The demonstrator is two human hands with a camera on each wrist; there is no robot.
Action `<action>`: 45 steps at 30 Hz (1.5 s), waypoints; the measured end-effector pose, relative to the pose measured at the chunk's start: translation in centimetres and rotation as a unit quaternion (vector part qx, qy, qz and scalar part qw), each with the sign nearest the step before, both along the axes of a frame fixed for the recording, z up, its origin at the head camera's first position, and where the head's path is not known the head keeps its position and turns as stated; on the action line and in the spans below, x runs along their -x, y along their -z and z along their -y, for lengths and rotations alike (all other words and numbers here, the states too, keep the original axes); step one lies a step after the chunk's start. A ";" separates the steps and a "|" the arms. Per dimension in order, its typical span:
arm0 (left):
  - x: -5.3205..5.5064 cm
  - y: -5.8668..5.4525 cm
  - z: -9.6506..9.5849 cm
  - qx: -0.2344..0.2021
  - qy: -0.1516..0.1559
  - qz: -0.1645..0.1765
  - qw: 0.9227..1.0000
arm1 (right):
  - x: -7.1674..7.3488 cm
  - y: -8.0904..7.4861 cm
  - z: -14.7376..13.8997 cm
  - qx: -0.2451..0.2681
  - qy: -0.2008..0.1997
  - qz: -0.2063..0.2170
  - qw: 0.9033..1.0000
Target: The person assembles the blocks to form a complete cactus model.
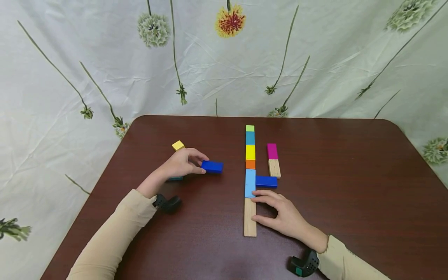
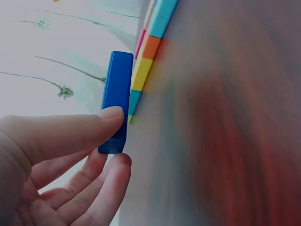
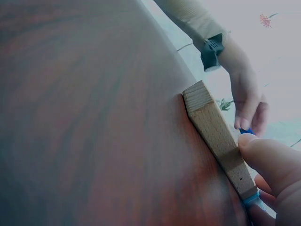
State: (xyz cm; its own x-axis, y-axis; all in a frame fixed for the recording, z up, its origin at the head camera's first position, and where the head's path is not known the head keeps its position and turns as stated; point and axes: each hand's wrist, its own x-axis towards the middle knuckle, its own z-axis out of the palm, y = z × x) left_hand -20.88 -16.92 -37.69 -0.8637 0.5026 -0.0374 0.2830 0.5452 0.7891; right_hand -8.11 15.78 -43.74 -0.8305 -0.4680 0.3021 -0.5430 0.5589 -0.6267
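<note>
My left hand (image 1: 181, 163) pinches one end of a dark blue block (image 1: 213, 167) between thumb and fingers, left of a straight row of blocks. In the left wrist view that blue block (image 2: 118, 77) sticks out past the thumb tip. My right hand (image 1: 288, 216) rests along the row's near right side. Its thumb touches a long plain wooden block (image 1: 250, 223), and its fingertips touch a light blue block (image 1: 250, 181). Beyond these the row has orange (image 1: 250, 164), yellow (image 1: 250, 152), teal (image 1: 250, 138) and green (image 1: 250, 128) blocks.
A second dark blue block (image 1: 266, 182) juts rightward from the row. At its far side stand a short wooden block (image 1: 274, 168) and a magenta block (image 1: 272, 151). By my left hand are a yellow block (image 1: 178, 145) and a partly hidden teal block (image 1: 175, 179) on the brown table (image 1: 350, 175).
</note>
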 end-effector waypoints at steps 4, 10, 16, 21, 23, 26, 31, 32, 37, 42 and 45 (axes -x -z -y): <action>0.9 -0.1 -1.5 0.000 -0.012 0.004 1.000 | 0.0 0.0 0.0 0.000 0.000 -0.001 1.000; 2.3 0.3 -3.6 0.023 -0.032 -0.001 0.999 | 0.0 -0.1 0.0 -0.001 0.001 -0.002 1.000; 3.7 0.9 -4.9 0.036 -0.014 -0.001 0.999 | 0.0 -0.1 0.0 -0.004 0.002 -0.001 1.000; 4.3 1.2 -5.7 0.048 -0.011 0.000 0.999 | 0.0 0.0 0.0 -0.003 0.001 0.003 1.000; 4.5 1.3 -6.0 0.051 -0.010 -0.003 0.999 | 0.0 0.0 0.0 -0.002 0.001 0.002 1.000; 4.8 1.5 -6.4 0.057 -0.007 -0.009 0.998 | 0.0 0.0 0.0 -0.001 0.000 0.001 1.000; 5.1 1.8 -6.7 0.059 -0.007 -0.011 0.998 | 0.0 0.0 0.0 -0.001 -0.001 -0.001 1.000; 5.1 1.8 -6.8 0.059 -0.008 -0.011 0.998 | 0.0 0.0 0.0 -0.001 -0.001 -0.001 1.000; 5.0 1.9 -7.1 0.062 -0.011 -0.010 0.998 | 0.0 0.0 0.0 -0.002 -0.001 -0.001 1.000; 4.8 1.9 -7.4 0.066 -0.011 -0.013 0.998 | 0.0 0.0 0.0 -0.002 0.000 0.001 1.000; 4.8 2.0 -7.5 0.066 -0.013 -0.015 0.998 | 0.0 0.1 0.0 -0.001 0.001 0.000 1.000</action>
State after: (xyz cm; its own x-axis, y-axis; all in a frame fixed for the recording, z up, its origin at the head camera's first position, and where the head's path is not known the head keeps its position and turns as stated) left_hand -25.69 -9.37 -39.73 -0.8779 0.4727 -0.0766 0.2896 0.6516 0.7011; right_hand -8.09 15.82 -43.79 -0.8307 -0.4680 0.3016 -0.5430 0.5612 -0.6247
